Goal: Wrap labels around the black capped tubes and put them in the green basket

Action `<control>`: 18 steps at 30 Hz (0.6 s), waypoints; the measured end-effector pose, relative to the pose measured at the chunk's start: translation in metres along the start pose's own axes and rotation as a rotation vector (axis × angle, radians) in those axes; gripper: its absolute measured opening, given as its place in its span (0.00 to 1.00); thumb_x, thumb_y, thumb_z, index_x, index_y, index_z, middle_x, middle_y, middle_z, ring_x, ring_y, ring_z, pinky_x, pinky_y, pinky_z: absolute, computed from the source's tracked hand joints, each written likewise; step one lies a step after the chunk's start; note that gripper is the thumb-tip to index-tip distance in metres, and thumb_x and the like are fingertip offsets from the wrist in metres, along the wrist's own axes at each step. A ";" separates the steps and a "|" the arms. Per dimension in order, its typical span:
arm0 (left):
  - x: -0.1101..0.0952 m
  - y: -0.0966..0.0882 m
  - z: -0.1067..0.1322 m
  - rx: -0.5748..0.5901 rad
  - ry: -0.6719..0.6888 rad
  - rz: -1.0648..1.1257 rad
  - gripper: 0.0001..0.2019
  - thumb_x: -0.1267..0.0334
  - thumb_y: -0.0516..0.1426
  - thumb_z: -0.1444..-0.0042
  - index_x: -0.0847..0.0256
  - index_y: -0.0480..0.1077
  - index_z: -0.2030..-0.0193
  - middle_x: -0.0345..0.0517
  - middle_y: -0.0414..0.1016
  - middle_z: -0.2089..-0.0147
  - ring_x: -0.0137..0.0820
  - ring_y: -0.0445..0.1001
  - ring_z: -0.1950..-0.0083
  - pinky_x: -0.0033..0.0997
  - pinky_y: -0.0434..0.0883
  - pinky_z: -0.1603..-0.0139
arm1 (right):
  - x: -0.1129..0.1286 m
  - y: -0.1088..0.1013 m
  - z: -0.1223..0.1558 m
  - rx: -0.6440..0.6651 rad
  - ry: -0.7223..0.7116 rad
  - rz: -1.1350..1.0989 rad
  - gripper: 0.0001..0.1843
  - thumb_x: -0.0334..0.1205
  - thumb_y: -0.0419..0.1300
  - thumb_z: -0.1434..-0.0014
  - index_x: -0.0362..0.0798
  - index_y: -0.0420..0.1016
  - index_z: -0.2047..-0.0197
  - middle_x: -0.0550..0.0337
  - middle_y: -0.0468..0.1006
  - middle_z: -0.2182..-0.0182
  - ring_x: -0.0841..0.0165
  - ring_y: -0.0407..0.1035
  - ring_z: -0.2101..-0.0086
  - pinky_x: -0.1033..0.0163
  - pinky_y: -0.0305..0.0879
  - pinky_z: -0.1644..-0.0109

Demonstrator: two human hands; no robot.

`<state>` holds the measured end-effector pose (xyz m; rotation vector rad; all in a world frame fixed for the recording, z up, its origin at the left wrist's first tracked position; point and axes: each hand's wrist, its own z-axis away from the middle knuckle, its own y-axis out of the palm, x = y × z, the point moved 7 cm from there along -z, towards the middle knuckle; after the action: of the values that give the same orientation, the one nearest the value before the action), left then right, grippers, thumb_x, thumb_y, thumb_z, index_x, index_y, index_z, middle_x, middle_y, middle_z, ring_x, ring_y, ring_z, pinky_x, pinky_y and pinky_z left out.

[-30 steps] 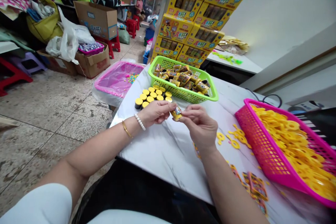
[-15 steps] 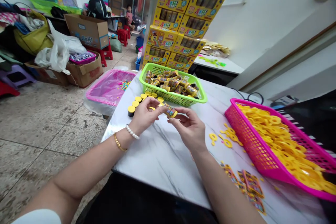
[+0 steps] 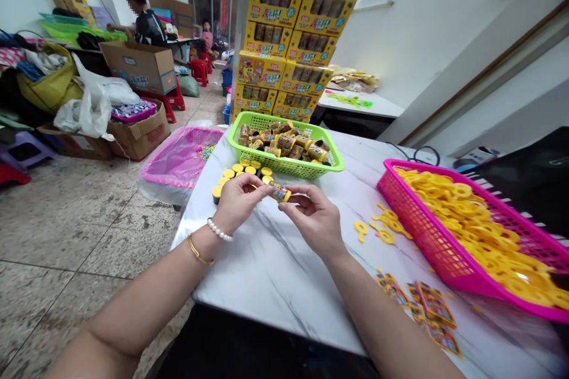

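Observation:
Between my two hands lies a small printed tube [image 3: 280, 192] with a yellow end, held sideways above the table. My left hand [image 3: 243, 198] pinches its left end with thumb and fingertips. At the yellow right end, my right hand [image 3: 311, 213] grips with thumb and forefinger, the other fingers curled. Just beyond my left hand stand several dark tubs with yellow lids [image 3: 229, 173]. A green basket [image 3: 284, 167] behind them is heaped with similar printed cups [image 3: 284, 141], some lying with dark open mouths.
At right, a pink basket [image 3: 422, 243] is full of yellow ring-shaped pieces [image 3: 471, 219]; a few loose yellow pieces [image 3: 386, 225] and printed cards [image 3: 429, 308] lie beside it. Stacked yellow boxes [image 3: 262, 71] rise behind. Left of the table is a plastic-lined pink tub [image 3: 178, 157]. A person [image 3: 149, 26] sits far back.
The view has shifted slightly. The tube now lies more level and shows more of its length between my fingers; both hands keep hold of it.

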<state>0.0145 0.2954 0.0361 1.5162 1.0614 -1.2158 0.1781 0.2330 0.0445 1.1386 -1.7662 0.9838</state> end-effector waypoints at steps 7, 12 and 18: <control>0.008 0.007 0.000 0.134 -0.249 0.182 0.30 0.43 0.71 0.60 0.63 0.70 0.59 0.41 0.73 0.65 0.23 0.70 0.74 0.21 0.63 0.81 | 0.013 0.000 0.000 0.026 -0.179 0.064 0.13 0.36 0.68 0.45 0.52 0.79 0.55 0.58 0.74 0.56 0.69 0.77 0.61 0.60 0.82 0.57; 0.008 0.009 0.000 0.214 -0.291 0.146 0.31 0.43 0.71 0.60 0.63 0.71 0.56 0.44 0.74 0.63 0.24 0.71 0.73 0.22 0.66 0.80 | 0.019 0.000 0.000 0.054 -0.235 0.074 0.13 0.33 0.66 0.43 0.53 0.80 0.54 0.58 0.73 0.56 0.68 0.78 0.59 0.60 0.83 0.55; 0.003 0.015 0.002 0.290 -0.187 0.148 0.22 0.53 0.72 0.58 0.66 0.74 0.63 0.43 0.75 0.67 0.24 0.71 0.71 0.24 0.68 0.72 | 0.016 0.000 -0.001 0.086 -0.162 0.020 0.15 0.36 0.69 0.45 0.52 0.80 0.53 0.57 0.79 0.57 0.66 0.80 0.60 0.57 0.82 0.52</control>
<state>0.0291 0.2906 0.0352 1.6292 0.6585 -1.4199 0.1742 0.2289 0.0599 1.2887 -1.8812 1.0117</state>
